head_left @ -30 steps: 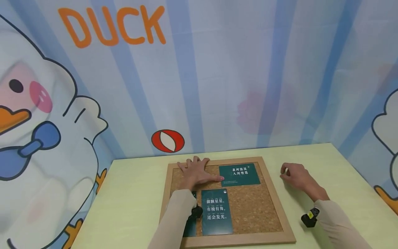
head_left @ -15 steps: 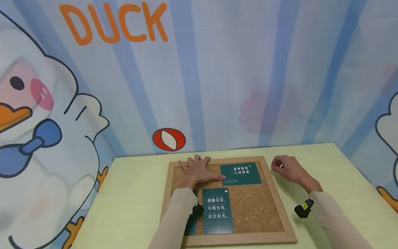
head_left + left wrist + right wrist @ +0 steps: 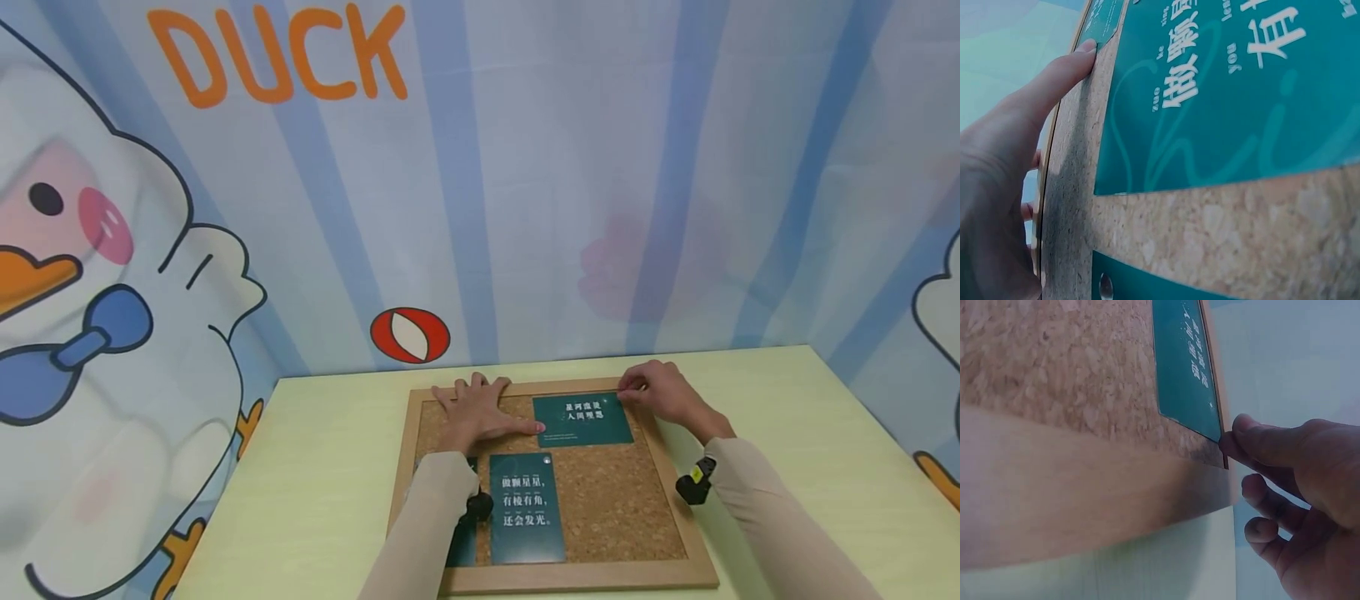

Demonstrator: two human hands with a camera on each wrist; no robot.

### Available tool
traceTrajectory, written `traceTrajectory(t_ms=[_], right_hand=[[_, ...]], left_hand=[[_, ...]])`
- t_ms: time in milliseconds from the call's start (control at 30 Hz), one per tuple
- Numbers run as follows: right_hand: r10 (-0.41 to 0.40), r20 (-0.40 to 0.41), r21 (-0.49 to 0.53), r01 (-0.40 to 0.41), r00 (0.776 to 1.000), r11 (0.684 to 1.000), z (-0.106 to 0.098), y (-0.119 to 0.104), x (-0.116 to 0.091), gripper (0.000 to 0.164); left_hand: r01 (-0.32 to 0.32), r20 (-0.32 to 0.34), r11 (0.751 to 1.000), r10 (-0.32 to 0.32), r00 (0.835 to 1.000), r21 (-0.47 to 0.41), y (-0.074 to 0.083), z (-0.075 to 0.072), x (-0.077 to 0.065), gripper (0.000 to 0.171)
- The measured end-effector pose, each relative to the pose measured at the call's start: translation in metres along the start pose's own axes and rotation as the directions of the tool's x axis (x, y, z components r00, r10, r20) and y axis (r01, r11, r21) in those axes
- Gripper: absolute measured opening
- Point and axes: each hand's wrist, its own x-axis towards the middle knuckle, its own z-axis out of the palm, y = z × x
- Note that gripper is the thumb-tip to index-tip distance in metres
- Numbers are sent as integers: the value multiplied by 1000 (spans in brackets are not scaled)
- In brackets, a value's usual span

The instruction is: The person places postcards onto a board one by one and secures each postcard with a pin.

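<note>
A wood-framed cork board [image 3: 615, 508] lies on the table, bearing several dark green cards with white writing. My left hand [image 3: 474, 415] rests spread on its upper left, the thumb tip touching the lower left corner of the horizontal card [image 3: 581, 429]. At that card's upper right corner is my right hand [image 3: 663, 393]. In the right wrist view, its thumb and index fingertips [image 3: 1241, 424] meet by the corner; whether something small sits between them is hidden. A silver thumbtack [image 3: 547, 460] is in the upright card [image 3: 525, 521]. My left forearm partly covers another card [image 3: 462, 546].
The pale yellow table [image 3: 315, 483] extends on both sides of the board. A blue striped curtain [image 3: 525, 208] with cartoon ducks stands directly behind it. The wooden frame [image 3: 690, 533] forms a raised edge around the cork.
My right hand has moved left from beside the board, over its frame, to the horizontal card's upper right corner. My left hand stays in place. The view has shifted slightly.
</note>
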Motion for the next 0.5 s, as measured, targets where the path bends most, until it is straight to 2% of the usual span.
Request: traceTrajectory(t_ms=[133, 300, 400, 500], right_hand=[[18, -14, 15, -18, 1000, 1000, 7, -1, 4, 8], [118, -43, 77, -114, 992, 990, 14, -1, 8, 12], [220, -37, 147, -213, 975, 966, 18, -2, 10, 16], [339, -6, 231, -329, 941, 916, 20, -3, 10, 20]], left_hand=[[2, -6, 1000, -2, 1000, 5, 3, -5, -5, 113], [6, -13, 1000, -6, 1000, 5, 7, -10, -7, 113], [11, 0, 1000, -11, 1000, 4, 4, -5, -3, 115], [14, 11, 1000, -14, 1000, -3, 1, -1, 0, 117]])
